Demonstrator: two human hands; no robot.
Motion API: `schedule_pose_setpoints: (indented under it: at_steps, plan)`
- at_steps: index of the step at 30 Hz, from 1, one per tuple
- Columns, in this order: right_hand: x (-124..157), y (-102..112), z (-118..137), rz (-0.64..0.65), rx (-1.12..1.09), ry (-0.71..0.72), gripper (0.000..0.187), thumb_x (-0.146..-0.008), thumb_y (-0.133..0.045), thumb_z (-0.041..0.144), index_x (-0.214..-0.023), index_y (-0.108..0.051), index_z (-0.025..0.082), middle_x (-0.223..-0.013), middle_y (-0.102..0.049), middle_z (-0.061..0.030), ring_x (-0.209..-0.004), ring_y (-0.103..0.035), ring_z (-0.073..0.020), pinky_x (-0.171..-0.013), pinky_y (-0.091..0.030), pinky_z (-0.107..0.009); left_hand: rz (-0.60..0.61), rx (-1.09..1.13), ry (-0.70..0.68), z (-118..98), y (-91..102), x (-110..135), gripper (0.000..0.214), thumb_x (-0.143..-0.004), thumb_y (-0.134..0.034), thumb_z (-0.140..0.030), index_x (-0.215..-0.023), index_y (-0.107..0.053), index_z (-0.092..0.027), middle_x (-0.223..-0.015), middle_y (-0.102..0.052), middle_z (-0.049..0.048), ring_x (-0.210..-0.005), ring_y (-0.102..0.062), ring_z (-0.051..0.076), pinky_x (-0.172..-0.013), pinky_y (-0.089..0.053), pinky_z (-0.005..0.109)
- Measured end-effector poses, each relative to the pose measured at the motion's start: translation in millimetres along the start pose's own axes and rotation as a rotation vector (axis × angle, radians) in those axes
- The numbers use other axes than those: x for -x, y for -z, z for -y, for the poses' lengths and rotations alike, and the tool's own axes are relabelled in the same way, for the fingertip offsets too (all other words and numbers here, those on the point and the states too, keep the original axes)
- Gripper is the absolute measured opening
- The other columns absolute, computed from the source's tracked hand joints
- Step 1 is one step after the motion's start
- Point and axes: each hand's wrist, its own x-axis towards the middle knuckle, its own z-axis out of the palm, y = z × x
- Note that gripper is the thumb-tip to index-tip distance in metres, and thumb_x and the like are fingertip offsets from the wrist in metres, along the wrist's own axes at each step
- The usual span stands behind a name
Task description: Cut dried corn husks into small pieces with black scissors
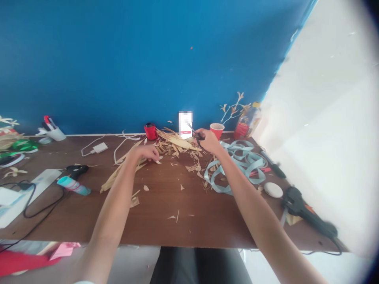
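Observation:
My right hand (209,141) is closed around the handles of dark scissors (192,129), whose blades point up and left in front of a lit phone screen (185,118). My left hand (148,152) is pinched low over the table, with a small pale piece of husk (159,161) showing at its fingertips. Just beyond it lies a heap of dry corn husks (176,139) with cut scraps around it. Long husk strips (111,180) lie beside and under my left forearm. A loose coil of light blue ribbon (217,185) lies below my right wrist.
On the right are a red paper cup (217,130), a bottle (244,124), a white round object (273,189) and a black glue gun (309,215). A red mug (151,131) stands at the wall. Leftward sit a charger (99,148), a blue tube (73,185) and a power strip (32,195).

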Motion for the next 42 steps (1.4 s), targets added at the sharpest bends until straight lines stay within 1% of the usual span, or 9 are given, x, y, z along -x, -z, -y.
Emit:
schedule_pose_setpoints:
  at_steps: [4,9,14,17,20,24,29,34,42]
  plan:
    - [0,0,1,0.015,-0.016,-0.02,0.038,-0.068,-0.06,0.028,-0.103,-0.065,0.014,-0.08,-0.069,-0.0044,-0.065,-0.057,-0.0146,-0.059,-0.043,-0.025,-0.064,0.002,0.056,0,7.2,4,0.015,-0.049,-0.075,-0.011,-0.056,-0.066,-0.02,-0.054,-0.064,0.0049,-0.045,-0.057,0.02,-0.046,-0.042,0.029]
    - [-3,-3,-12,-0.054,-0.071,-0.066,0.039,-0.065,-0.063,0.027,-0.102,-0.065,0.016,-0.086,-0.071,-0.0049,-0.071,-0.061,-0.0168,-0.061,-0.045,-0.025,-0.236,-0.034,-0.092,-14,-4.9,-3,0.008,-0.068,-0.061,-0.021,-0.068,-0.069,-0.019,-0.066,-0.068,0.008,-0.049,-0.056,0.017,-0.05,-0.041,0.028]
    - [-5,-8,-38,-0.132,-0.055,-0.231,0.041,-0.065,-0.066,0.031,-0.103,-0.064,0.016,-0.088,-0.071,-0.0067,-0.069,-0.062,-0.018,-0.058,-0.047,-0.026,-0.748,-0.013,-0.216,-42,-58.2,-16,0.021,-0.082,-0.05,-0.024,-0.094,-0.066,-0.019,-0.087,-0.07,0.008,-0.072,-0.063,0.021,-0.07,-0.047,0.031]
    - [-3,-13,-50,-0.187,0.003,-0.288,0.035,-0.067,-0.064,0.028,-0.101,-0.064,0.018,-0.091,-0.071,-0.0061,-0.072,-0.064,-0.0184,-0.063,-0.048,-0.027,-0.887,-0.075,-0.261,-52,-98.2,-21,0.025,-0.085,-0.044,-0.02,-0.103,-0.062,-0.018,-0.107,-0.066,0.0115,-0.096,-0.061,0.025,-0.084,-0.047,0.036]
    - [-1,-19,-53,-0.175,0.102,-0.301,0.035,-0.068,-0.061,0.022,-0.103,-0.064,0.02,-0.094,-0.071,-0.0057,-0.079,-0.064,-0.02,-0.069,-0.049,-0.029,-0.882,-0.277,-0.374,-56,-127.4,-22,0.029,-0.087,-0.042,-0.018,-0.109,-0.061,-0.018,-0.123,-0.059,0.0136,-0.113,-0.053,0.028,-0.095,-0.042,0.041]
    - [2,-28,-47,-0.106,0.228,-0.246,0.045,-0.07,-0.057,0.017,-0.114,-0.06,0.022,-0.1,-0.07,-0.0049,-0.085,-0.065,-0.0212,-0.076,-0.049,-0.031,-0.886,-0.422,-0.398,-56,-140.7,-21,0.038,-0.09,-0.041,-0.022,-0.125,-0.056,-0.021,-0.135,-0.051,0.0141,-0.12,-0.047,0.032,-0.098,-0.038,0.046]
    - [9,-40,-34,-0.045,0.412,-0.171,0.043,-0.071,-0.056,0.014,-0.113,-0.06,0.024,-0.1,-0.069,-0.005,-0.089,-0.064,-0.0236,-0.078,-0.049,-0.033,-0.87,-0.458,-0.499,-54,-138.9,-22,0.035,-0.09,-0.041,-0.02,-0.12,-0.058,-0.019,-0.13,-0.055,0.0147,-0.119,-0.047,0.031,-0.098,-0.037,0.043]
    - [17,-50,-25,-0.024,0.554,-0.159,0.041,-0.072,-0.055,0.014,-0.11,-0.061,0.028,-0.095,-0.07,-0.0045,-0.087,-0.064,-0.027,-0.069,-0.048,-0.033,-0.995,-0.279,-0.449,-50,-134.1,-22,0.018,-0.085,-0.045,-0.015,-0.094,-0.06,-0.017,-0.1,-0.063,0.0128,-0.102,-0.055,0.028,-0.091,-0.04,0.04]
    - [6,-48,-29,-0.139,0.164,-0.023,0.038,-0.07,-0.059,0.017,-0.108,-0.061,0.022,-0.09,-0.07,-0.0033,-0.08,-0.064,-0.0204,-0.072,-0.049,-0.031,-0.87,0.028,-0.467,-51,-130.1,-19,0.023,-0.093,-0.043,-0.034,-0.099,-0.061,-0.02,-0.087,-0.067,0.0086,-0.081,-0.062,0.023,-0.078,-0.043,0.034]
